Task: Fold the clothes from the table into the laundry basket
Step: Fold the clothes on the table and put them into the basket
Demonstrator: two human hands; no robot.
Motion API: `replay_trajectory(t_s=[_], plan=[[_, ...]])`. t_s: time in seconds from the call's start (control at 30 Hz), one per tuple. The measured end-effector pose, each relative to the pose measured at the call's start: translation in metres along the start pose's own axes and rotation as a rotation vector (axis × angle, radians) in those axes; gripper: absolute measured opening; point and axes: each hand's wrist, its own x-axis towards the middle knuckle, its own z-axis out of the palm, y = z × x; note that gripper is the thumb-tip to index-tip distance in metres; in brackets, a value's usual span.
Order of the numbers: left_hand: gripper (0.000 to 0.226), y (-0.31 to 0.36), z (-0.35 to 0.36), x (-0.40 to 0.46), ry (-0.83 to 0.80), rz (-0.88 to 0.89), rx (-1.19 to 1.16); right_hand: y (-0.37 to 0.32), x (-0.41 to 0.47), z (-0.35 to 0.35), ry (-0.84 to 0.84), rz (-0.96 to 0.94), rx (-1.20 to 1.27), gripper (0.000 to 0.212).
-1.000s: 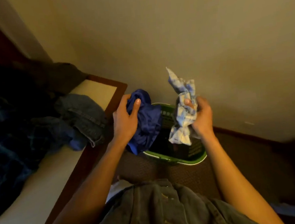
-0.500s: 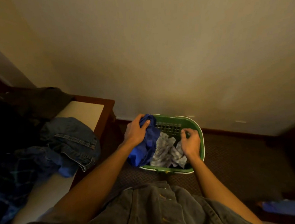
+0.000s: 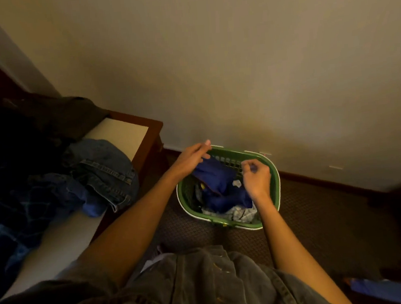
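From the head camera, both hands hang over the green laundry basket (image 3: 275, 181), which stands on the carpet close to the wall. The left hand (image 3: 190, 161) is above the far left rim, its fingers loosely spread and apart, holding nothing; directly under its fingertips lies the blue garment (image 3: 218, 184), bunched more than folded. The right hand (image 3: 256, 177) is above the right side of the basket with the fingers curled inward; I cannot tell whether it pinches a bit of cloth or is only relaxed. Below and toward the wrist of this hand, the pale checked cloth (image 3: 240, 212) shows at the near rim, partly under the blue one. I judge both pieces are now dropped in, and the hands are empty over the basket because the release is just finished. Well away to the left of the left hand, on the table (image 3: 122, 134), the jeans (image 3: 104, 170) and other dark clothes (image 3: 11, 192) wait, so much of the task remains.
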Motion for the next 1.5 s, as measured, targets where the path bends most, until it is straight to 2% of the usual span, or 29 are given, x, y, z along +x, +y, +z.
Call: replay_trajectory(t_s=[0.17,0.27,0.37,0.47,0.63,0.73,0.83,0.93,1.0,1.07,1.13,1.2,1.27,1.37,1.4,1.5], plan=[[0.040,-0.063,0.001,-0.051,0.104,-0.108,-0.002,0.008,-0.028,0.038,-0.192,0.003,-0.042,0.014],[0.043,-0.095,-0.019,-0.086,0.237,-0.134,0.007,0.003,-0.048,0.065,-0.309,-0.037,-0.073,0.013],[0.029,-0.111,-0.046,-0.123,0.432,-0.176,-0.080,-0.015,-0.071,0.097,-0.443,-0.089,-0.097,0.014],[0.032,-0.128,-0.075,-0.168,0.634,-0.129,-0.096,-0.035,-0.098,0.135,-0.587,-0.184,-0.124,0.015],[0.039,-0.159,-0.132,-0.250,1.049,-0.142,0.094,-0.078,-0.152,0.204,-0.781,-0.355,-0.158,0.014],[0.041,-0.183,-0.182,-0.294,1.226,-0.251,0.276,-0.106,-0.191,0.240,-0.841,-0.452,-0.126,0.013],[0.065,-0.203,-0.232,-0.325,1.173,-0.376,0.416,-0.126,-0.231,0.279,-0.871,-0.582,-0.111,0.021],[0.088,-0.240,-0.267,-0.331,0.904,-0.557,0.500,-0.150,-0.262,0.320,-0.919,-0.632,-0.181,0.045],[0.086,-0.281,-0.270,-0.340,0.705,-0.686,0.559,-0.168,-0.286,0.347,-0.944,-0.686,-0.201,0.055],[0.073,-0.317,-0.257,-0.358,0.625,-0.783,0.571,-0.182,-0.304,0.368,-0.923,-0.771,-0.204,0.063],[0.058,-0.343,-0.243,-0.382,0.751,-0.756,0.598,-0.187,-0.319,0.385,-0.958,-0.820,-0.211,0.073],[0.049,-0.357,-0.237,-0.405,0.920,-0.682,0.604,-0.180,-0.335,0.401,-1.035,-0.788,-0.252,0.086],[0.045,-0.366,-0.233,-0.423,1.024,-0.624,0.610,-0.158,-0.355,0.415,-1.082,-0.806,-0.393,0.092],[0.037,-0.376,-0.224,-0.439,1.124,-0.571,0.463,-0.110,-0.387,0.431,-1.202,-0.939,-0.683,0.072],[0.032,-0.376,-0.224,-0.444,1.195,-0.543,0.322,-0.097,-0.397,0.434,-1.268,-0.955,-0.739,0.065],[0.040,-0.364,-0.238,-0.458,1.421,-0.376,-0.320,-0.077,-0.423,0.437,-1.425,-0.955,-0.832,0.056]])
